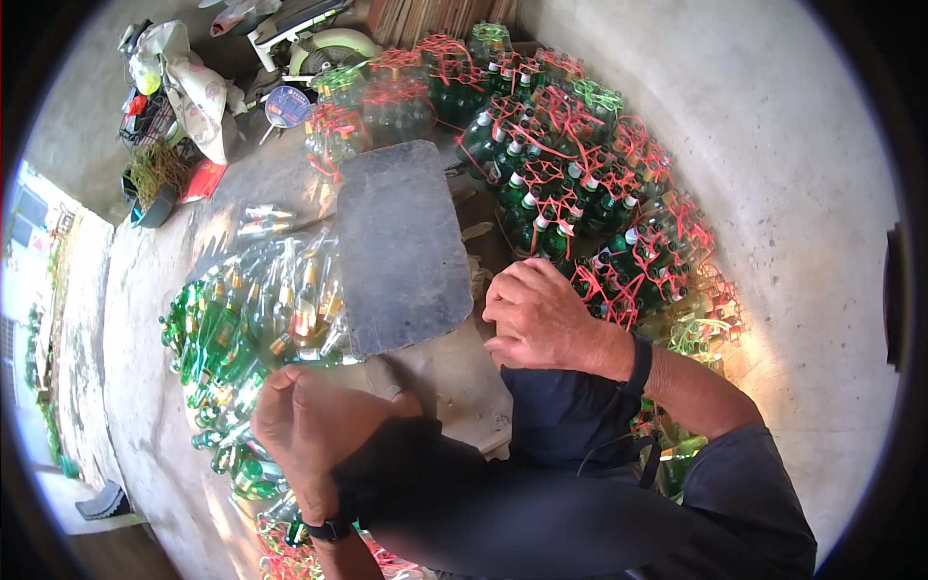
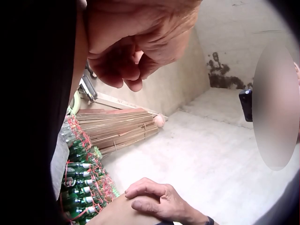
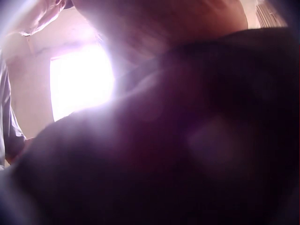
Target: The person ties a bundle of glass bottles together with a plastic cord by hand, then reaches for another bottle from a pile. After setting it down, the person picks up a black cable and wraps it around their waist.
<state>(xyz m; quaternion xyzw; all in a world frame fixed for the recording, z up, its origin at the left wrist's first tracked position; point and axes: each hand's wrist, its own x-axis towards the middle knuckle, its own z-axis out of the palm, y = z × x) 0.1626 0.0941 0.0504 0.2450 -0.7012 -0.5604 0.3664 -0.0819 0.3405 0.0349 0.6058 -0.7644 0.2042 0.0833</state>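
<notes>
My left hand (image 1: 314, 425) is raised over the lap, on the near side of the loose bottles (image 1: 290, 290). In the left wrist view the same hand (image 2: 140, 37) has loosely bent fingers, and nothing shows in them. My right hand (image 1: 541, 314) rests on the right knee, its back toward the head camera. From the left wrist, this right hand (image 2: 161, 201) is seen lying over the bare knee. Between the heap and the right hand lies a dark, flat board (image 1: 401, 246) with rounded corners. The right wrist view is mostly filled by dark cloth (image 3: 164, 140).
Green bottles bundled with red string (image 1: 541, 174) stand along the wall on the right. At the back are a scooter wheel (image 1: 333, 48), a stack of wooden slats (image 1: 425, 19) and a whitish sack (image 1: 188, 82). A round fan (image 1: 287, 106) lies on the concrete floor.
</notes>
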